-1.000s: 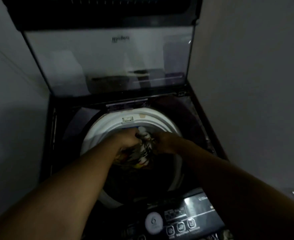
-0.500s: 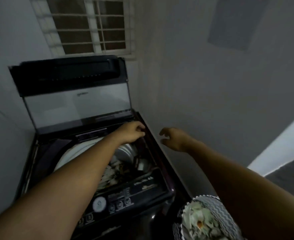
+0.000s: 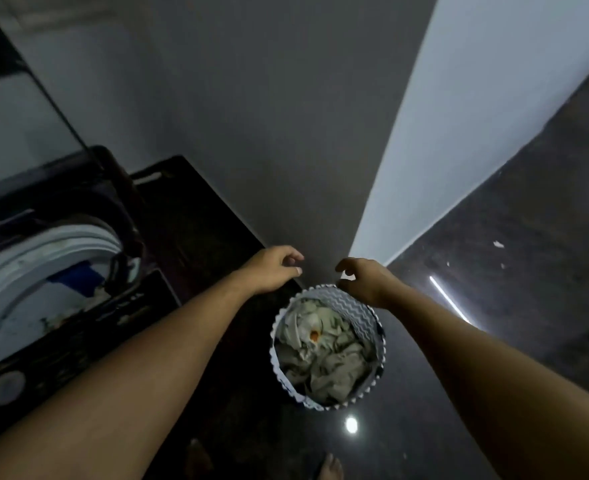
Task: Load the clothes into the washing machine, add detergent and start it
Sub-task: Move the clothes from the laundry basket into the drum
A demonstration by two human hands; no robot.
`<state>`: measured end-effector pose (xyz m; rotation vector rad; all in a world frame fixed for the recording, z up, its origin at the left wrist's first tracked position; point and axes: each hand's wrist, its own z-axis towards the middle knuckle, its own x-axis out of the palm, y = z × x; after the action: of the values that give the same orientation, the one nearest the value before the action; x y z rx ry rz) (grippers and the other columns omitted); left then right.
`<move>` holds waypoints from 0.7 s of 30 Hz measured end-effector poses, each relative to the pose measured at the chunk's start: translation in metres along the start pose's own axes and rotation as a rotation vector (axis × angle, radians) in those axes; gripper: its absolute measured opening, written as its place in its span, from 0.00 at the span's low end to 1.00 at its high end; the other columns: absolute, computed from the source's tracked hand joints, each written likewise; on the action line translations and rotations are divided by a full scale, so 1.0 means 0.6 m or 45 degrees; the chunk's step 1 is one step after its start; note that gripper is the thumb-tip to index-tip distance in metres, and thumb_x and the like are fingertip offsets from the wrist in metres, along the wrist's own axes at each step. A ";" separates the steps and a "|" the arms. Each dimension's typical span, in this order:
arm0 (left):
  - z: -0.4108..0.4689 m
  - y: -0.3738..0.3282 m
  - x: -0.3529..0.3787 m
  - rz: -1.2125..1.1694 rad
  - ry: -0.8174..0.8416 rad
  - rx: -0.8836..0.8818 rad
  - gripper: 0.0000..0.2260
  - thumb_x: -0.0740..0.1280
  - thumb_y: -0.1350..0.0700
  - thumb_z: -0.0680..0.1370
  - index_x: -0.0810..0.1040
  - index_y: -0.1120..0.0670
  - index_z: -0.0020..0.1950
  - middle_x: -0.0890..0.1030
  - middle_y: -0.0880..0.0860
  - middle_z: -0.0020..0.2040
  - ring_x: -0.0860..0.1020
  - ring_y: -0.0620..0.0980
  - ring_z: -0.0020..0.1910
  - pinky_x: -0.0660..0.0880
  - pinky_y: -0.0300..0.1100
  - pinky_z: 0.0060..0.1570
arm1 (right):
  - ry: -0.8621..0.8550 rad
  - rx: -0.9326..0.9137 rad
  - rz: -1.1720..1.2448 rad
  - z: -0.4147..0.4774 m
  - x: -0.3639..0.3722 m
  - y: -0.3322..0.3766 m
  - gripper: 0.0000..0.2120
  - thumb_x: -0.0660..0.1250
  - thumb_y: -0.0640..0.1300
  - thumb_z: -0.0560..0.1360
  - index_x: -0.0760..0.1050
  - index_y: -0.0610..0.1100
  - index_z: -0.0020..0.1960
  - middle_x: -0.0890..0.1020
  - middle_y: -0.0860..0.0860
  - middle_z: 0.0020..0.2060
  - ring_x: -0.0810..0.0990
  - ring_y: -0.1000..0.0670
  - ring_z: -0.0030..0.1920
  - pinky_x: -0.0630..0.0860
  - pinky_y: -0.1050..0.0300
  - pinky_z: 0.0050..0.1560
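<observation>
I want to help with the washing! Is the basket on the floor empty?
No, the basket holds a heap of pale, crumpled clothes.

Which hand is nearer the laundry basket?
Right. The right hand is over the basket, at its far rim; the left hand is off its left side, by the washer.

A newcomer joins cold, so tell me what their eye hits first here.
The zigzag basket stands centre on the dark floor, heaped with pale clothes. The left hand and right hand, both empty, hover by its far rim. The open washer sits at the left edge.
</observation>
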<state>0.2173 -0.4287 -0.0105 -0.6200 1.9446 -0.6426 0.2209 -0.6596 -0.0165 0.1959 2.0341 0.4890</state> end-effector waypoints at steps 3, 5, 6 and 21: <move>0.041 0.028 0.093 -0.030 0.107 -0.049 0.14 0.71 0.51 0.79 0.79 0.49 0.64 0.80 0.49 0.59 0.79 0.49 0.59 0.77 0.47 0.61 | 0.040 0.062 0.080 0.011 0.064 -0.085 0.19 0.67 0.51 0.79 0.75 0.47 0.69 0.80 0.44 0.65 0.79 0.43 0.63 0.75 0.52 0.62; 0.069 0.058 0.157 -0.041 0.191 -0.099 0.15 0.70 0.52 0.80 0.79 0.50 0.66 0.79 0.50 0.62 0.78 0.49 0.62 0.76 0.47 0.61 | 0.084 0.111 0.147 0.025 0.116 -0.135 0.19 0.68 0.50 0.78 0.76 0.47 0.68 0.81 0.44 0.64 0.79 0.43 0.63 0.76 0.53 0.62; 0.083 0.076 0.188 -0.048 0.222 -0.124 0.15 0.69 0.53 0.80 0.78 0.50 0.67 0.79 0.51 0.64 0.77 0.49 0.63 0.76 0.46 0.62 | 0.104 0.132 0.182 0.034 0.143 -0.157 0.19 0.68 0.49 0.78 0.77 0.47 0.67 0.81 0.45 0.63 0.80 0.43 0.63 0.76 0.53 0.61; 0.200 0.363 0.531 -0.243 0.466 -0.620 0.21 0.68 0.53 0.81 0.70 0.49 0.74 0.73 0.52 0.70 0.74 0.51 0.65 0.73 0.44 0.61 | 0.638 0.162 -0.118 0.172 0.521 -0.340 0.49 0.75 0.62 0.69 0.54 0.50 0.82 0.62 0.42 0.75 0.68 0.33 0.72 0.71 0.40 0.70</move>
<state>0.1617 -0.5001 -0.4048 -1.0575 2.4314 -0.4135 0.1696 -0.7126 -0.3970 0.0559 2.5543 0.3745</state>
